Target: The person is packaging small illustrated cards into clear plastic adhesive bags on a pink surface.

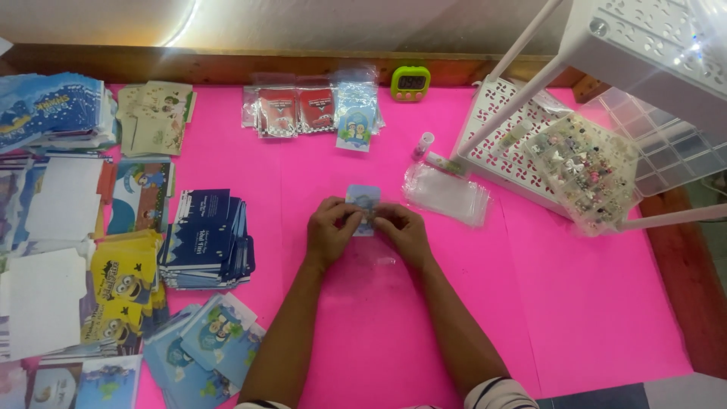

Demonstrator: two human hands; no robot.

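Note:
Both hands meet over the middle of the pink table (575, 303). My left hand (330, 231) and my right hand (401, 229) pinch a small light-blue printed card (363, 201) between their fingertips. The card's upper half sticks out above the fingers; its lower part is hidden. A flat stack of clear plastic sleeves (447, 194) lies just right of my right hand.
Stacks of dark-blue cards (206, 238), yellow cartoon cards (123, 273) and pale-blue cards (204, 341) fill the left side. Bagged red and blue cards (314, 107) and a green timer (410, 82) sit at the back. A white perforated rack (506, 148) holds a clear compartment box (587, 170).

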